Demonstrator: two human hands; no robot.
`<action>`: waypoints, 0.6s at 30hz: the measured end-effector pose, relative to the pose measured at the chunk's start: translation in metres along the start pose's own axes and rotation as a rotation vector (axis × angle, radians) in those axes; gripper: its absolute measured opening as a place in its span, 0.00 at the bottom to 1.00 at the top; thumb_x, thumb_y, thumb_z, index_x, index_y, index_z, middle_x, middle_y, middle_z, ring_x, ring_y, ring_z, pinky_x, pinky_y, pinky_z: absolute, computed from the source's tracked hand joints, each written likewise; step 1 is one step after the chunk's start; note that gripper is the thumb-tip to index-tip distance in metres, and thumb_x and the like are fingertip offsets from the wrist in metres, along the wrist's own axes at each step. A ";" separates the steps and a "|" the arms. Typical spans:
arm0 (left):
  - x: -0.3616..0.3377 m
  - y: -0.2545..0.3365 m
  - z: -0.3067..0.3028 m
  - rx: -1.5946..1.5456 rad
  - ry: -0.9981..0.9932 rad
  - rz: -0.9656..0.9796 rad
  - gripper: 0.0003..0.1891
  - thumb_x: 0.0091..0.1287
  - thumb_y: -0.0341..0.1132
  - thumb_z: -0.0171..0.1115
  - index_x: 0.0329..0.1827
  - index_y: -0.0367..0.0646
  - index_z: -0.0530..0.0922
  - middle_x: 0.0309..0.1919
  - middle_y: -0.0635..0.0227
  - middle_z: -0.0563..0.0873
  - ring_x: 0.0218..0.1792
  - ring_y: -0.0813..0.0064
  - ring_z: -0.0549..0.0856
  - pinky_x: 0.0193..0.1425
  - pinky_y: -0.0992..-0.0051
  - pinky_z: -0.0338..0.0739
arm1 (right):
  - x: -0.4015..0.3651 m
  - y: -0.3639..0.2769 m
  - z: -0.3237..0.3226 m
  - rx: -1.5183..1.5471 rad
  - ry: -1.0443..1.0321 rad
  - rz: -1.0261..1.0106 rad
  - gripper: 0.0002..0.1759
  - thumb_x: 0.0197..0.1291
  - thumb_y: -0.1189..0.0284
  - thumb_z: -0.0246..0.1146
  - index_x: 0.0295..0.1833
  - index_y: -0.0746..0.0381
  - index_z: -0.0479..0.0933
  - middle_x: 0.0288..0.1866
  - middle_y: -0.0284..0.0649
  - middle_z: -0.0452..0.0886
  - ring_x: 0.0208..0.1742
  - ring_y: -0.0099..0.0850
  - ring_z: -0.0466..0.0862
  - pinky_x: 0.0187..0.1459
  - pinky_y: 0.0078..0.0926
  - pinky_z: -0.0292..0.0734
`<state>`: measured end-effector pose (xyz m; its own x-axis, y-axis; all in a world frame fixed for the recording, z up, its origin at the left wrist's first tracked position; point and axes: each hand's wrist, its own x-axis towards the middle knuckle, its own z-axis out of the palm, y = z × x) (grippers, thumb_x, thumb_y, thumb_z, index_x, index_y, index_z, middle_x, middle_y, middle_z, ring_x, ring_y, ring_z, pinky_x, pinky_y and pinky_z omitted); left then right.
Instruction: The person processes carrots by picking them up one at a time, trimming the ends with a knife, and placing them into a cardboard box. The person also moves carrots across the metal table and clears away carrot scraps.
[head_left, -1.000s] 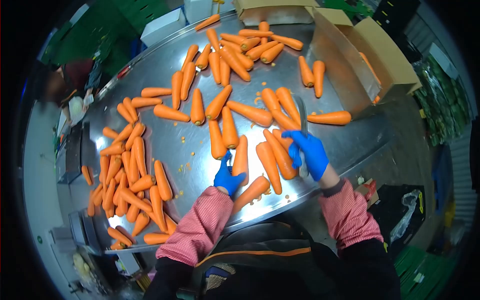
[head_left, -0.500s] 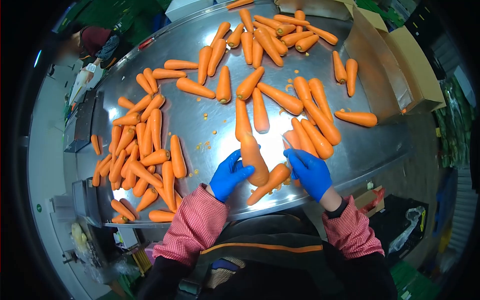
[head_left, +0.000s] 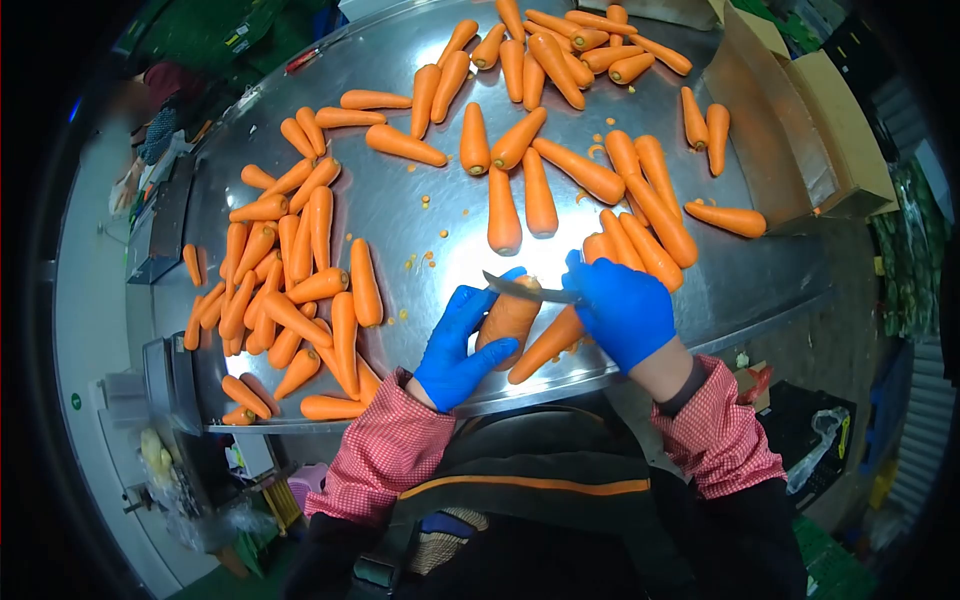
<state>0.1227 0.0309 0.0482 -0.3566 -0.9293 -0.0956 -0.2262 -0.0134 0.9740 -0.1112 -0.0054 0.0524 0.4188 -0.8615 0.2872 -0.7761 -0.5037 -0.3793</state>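
My left hand (head_left: 462, 350), in a blue glove, is closed around a carrot (head_left: 508, 328) just above the near edge of the steel table. In my right hand (head_left: 625, 310), also gloved in blue, is a knife (head_left: 530, 291). Its dark blade lies across the upper end of the held carrot, and its handle is hidden in my fist. Another carrot (head_left: 550, 345) rests on the table between my hands. Several carrots (head_left: 640, 250) lie together just beyond my right hand, and a pair, including one upright-pointing carrot (head_left: 503, 212), lies ahead of my left hand.
A large pile of carrots (head_left: 290, 270) covers the left of the steel table (head_left: 400, 210). More carrots (head_left: 545, 60) are at the far side. An opened cardboard box (head_left: 830, 130) stands at the right. Small orange trimmings dot the surface. Another person (head_left: 165, 110) is at the far left.
The carrot in my left hand has turned so its end faces the knife. My right hand has brought the blade leftward across that end. The view has shifted slightly.
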 end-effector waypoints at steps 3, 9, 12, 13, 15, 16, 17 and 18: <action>-0.005 0.001 -0.005 -0.130 -0.021 -0.025 0.34 0.63 0.33 0.66 0.72 0.47 0.62 0.57 0.62 0.72 0.61 0.64 0.73 0.66 0.66 0.70 | -0.013 0.039 0.020 0.081 -0.254 0.351 0.12 0.61 0.67 0.60 0.49 0.58 0.78 0.40 0.45 0.83 0.41 0.44 0.84 0.39 0.37 0.79; 0.007 -0.012 -0.006 -1.148 0.241 -0.228 0.35 0.65 0.40 0.63 0.72 0.39 0.58 0.63 0.58 0.70 0.65 0.60 0.73 0.70 0.58 0.68 | -0.030 0.021 0.033 0.487 -0.088 0.532 0.15 0.66 0.65 0.57 0.54 0.59 0.78 0.48 0.47 0.82 0.48 0.46 0.82 0.50 0.33 0.77; 0.009 -0.030 -0.003 -1.478 0.356 -0.317 0.32 0.68 0.44 0.58 0.69 0.36 0.60 0.63 0.53 0.71 0.65 0.56 0.73 0.69 0.56 0.69 | -0.029 -0.006 0.032 0.375 0.040 0.252 0.18 0.59 0.71 0.62 0.57 0.59 0.76 0.39 0.40 0.80 0.39 0.38 0.83 0.40 0.31 0.78; 0.010 -0.030 -0.002 -1.554 0.374 -0.330 0.31 0.68 0.45 0.56 0.69 0.35 0.60 0.63 0.51 0.71 0.64 0.55 0.73 0.69 0.56 0.70 | -0.027 -0.013 0.031 0.314 0.055 0.169 0.20 0.58 0.72 0.63 0.57 0.59 0.76 0.36 0.38 0.80 0.37 0.36 0.82 0.38 0.30 0.78; 0.010 -0.029 0.004 -1.706 0.408 -0.360 0.30 0.70 0.46 0.52 0.68 0.34 0.60 0.62 0.49 0.72 0.63 0.52 0.75 0.67 0.55 0.72 | -0.020 -0.021 0.032 0.160 0.139 0.035 0.24 0.54 0.72 0.65 0.58 0.59 0.75 0.31 0.36 0.74 0.30 0.30 0.79 0.30 0.28 0.74; 0.008 -0.029 0.006 -1.721 0.439 -0.392 0.30 0.71 0.47 0.49 0.68 0.34 0.60 0.63 0.46 0.71 0.64 0.50 0.74 0.67 0.55 0.72 | -0.017 -0.026 0.031 0.105 0.135 0.027 0.24 0.54 0.72 0.65 0.58 0.59 0.75 0.30 0.36 0.74 0.30 0.29 0.79 0.29 0.28 0.74; 0.006 -0.030 0.008 -1.747 0.418 -0.387 0.30 0.71 0.47 0.49 0.68 0.34 0.60 0.64 0.46 0.71 0.64 0.50 0.73 0.67 0.55 0.72 | -0.014 -0.029 0.030 0.050 0.130 0.017 0.24 0.53 0.72 0.65 0.58 0.60 0.75 0.30 0.35 0.73 0.29 0.29 0.78 0.28 0.28 0.73; 0.003 -0.031 0.010 -1.772 0.398 -0.382 0.30 0.71 0.47 0.49 0.69 0.35 0.59 0.64 0.46 0.70 0.64 0.50 0.73 0.67 0.55 0.72 | -0.011 -0.029 0.032 0.022 0.156 -0.012 0.23 0.54 0.70 0.65 0.58 0.60 0.75 0.29 0.35 0.72 0.27 0.27 0.77 0.27 0.27 0.71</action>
<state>0.1195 0.0322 0.0156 -0.2543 -0.8010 -0.5420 0.9552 -0.2958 -0.0110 -0.0783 0.0165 0.0324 0.3482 -0.8361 0.4238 -0.7604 -0.5164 -0.3940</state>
